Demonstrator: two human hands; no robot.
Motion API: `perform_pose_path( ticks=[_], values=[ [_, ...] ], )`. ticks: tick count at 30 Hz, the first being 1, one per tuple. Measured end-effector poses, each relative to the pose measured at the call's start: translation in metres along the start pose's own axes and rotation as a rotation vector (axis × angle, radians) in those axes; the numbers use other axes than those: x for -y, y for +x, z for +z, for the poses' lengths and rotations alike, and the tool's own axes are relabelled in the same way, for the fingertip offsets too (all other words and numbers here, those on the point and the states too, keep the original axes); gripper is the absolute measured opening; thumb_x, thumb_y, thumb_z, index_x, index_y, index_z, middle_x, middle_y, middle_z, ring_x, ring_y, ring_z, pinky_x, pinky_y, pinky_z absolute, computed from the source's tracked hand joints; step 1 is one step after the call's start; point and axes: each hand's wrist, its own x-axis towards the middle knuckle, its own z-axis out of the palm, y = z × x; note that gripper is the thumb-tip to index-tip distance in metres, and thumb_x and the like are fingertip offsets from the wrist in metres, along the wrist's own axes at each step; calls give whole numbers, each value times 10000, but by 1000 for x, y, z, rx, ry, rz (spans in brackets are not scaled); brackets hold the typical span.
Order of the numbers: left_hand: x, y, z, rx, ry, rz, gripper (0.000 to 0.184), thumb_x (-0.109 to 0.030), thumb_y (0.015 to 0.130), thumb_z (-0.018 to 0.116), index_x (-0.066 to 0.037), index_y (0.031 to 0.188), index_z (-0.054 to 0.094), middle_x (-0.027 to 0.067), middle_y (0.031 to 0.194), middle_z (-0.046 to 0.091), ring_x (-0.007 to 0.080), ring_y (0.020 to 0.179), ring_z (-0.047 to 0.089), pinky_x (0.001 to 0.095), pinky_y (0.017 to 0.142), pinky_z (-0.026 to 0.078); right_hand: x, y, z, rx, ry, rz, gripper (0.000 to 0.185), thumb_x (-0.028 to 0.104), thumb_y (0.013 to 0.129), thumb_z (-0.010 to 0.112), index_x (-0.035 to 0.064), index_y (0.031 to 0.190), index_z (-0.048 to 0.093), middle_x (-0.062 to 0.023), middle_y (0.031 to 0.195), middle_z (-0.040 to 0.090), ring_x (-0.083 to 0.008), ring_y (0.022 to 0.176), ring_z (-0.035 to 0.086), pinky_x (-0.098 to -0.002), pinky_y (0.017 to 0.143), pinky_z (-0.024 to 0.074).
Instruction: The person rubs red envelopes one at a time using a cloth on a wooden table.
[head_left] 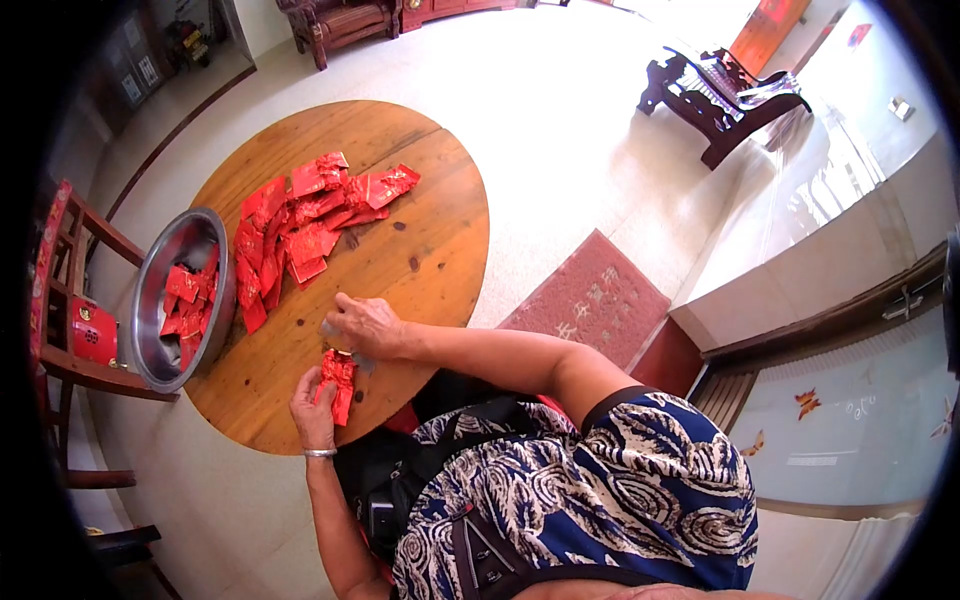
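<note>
My left hand (313, 408), with a silver bracelet at the wrist, grips the side of a crumpled red packet (341, 385) at the near edge of the round wooden table (430, 230). Just above that packet is my right hand (370, 326), its fingers bent and pressed together. Something small and greyish shows at those fingertips, too unclear to name. A heap of red packets (310, 245) with gold print lies across the far left part of the tabletop. More red packets (183, 290) sit inside a metal basin (160, 372) at the table's left edge.
A wooden chair (100, 375) stands behind the basin, with a red box (94, 332) on it. Beyond the table are a carved dark wooden armchair (720, 100) and another wooden seat (345, 22). A red doormat (590, 300) lies on the floor to the right.
</note>
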Motion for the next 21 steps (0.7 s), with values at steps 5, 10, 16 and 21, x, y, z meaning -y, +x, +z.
perform_pose_path(
  ticks=[5,10,16,21],
  values=[
    [1,0,0,-5,-3,4,352,57,840,624,66,1184,549,96,1105,621,162,1012,595,278,899,479,-7,3,-11,-16,104,100,230,121,734,618,90,961,590,-145,920,524,-377,802,612,-450,652,509],
    [-3,-2,2,-9,14,-3,335,56,849,616,62,1177,552,90,1095,623,157,997,596,277,886,483,8,4,-10,-160,311,-55,233,109,734,597,105,966,616,-136,888,541,-377,788,602,-448,653,509],
    [-12,-5,5,7,-30,-33,296,34,870,607,58,1161,559,83,1077,628,136,970,599,259,846,497,34,-8,6,11,268,-125,222,109,737,604,85,957,601,-133,884,523,-367,765,592,-449,614,504],
    [-7,-4,4,6,-21,-11,298,32,873,603,55,1167,559,81,1064,633,134,961,602,258,842,499,32,-8,11,-20,248,-69,198,110,753,606,86,950,594,-141,903,510,-361,743,597,-452,596,500]
  ],
)
